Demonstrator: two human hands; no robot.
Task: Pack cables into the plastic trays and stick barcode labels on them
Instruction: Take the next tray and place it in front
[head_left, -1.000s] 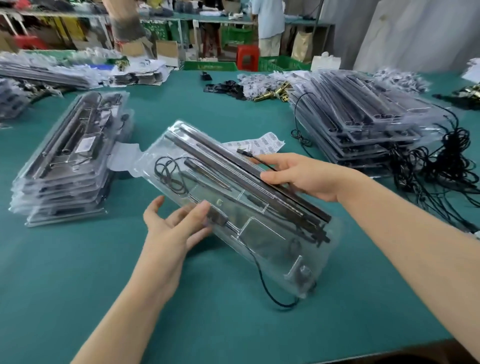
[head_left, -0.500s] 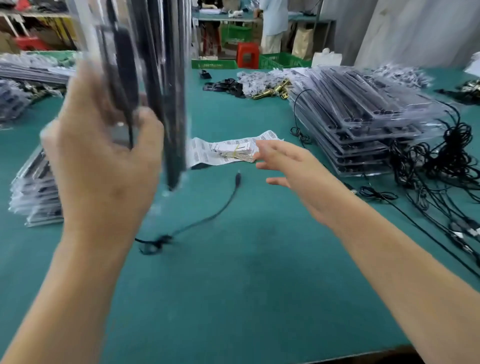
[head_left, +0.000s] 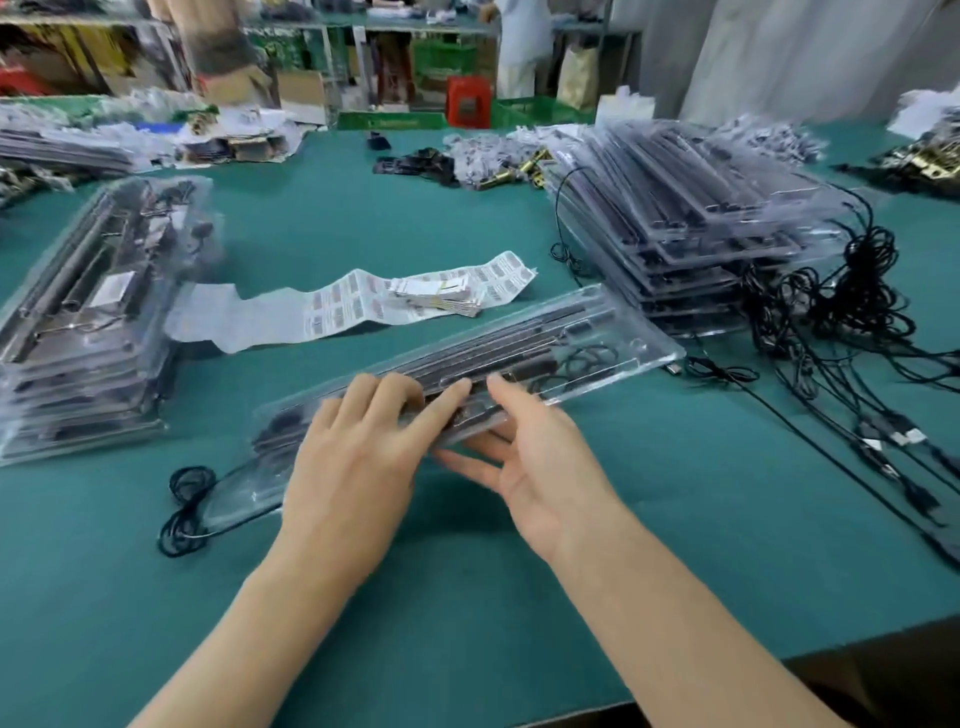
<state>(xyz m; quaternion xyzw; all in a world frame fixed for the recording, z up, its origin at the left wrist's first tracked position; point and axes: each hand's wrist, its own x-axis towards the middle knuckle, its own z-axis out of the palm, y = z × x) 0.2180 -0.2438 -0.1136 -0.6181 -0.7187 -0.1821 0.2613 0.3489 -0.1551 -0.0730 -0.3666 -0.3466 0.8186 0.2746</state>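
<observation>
A clear plastic tray (head_left: 623, 343) lies slantwise across the green table (head_left: 467, 597), long dark strips and a thin coiled cable (head_left: 587, 358) inside it. From its left end a black cable (head_left: 184, 499) spills out in loose loops. Just behind lies a crumpled strip of barcode labels (head_left: 363, 301). Packed trays (head_left: 78, 322) are stacked at the left, more trays (head_left: 701, 218) at the right beside tangled loose cables (head_left: 841, 291).

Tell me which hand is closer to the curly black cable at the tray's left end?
Left. The left hand rests on the clear tray, just right of the black cable coil. The right hand holds the tray's near edge farther right, past the left hand.
</observation>
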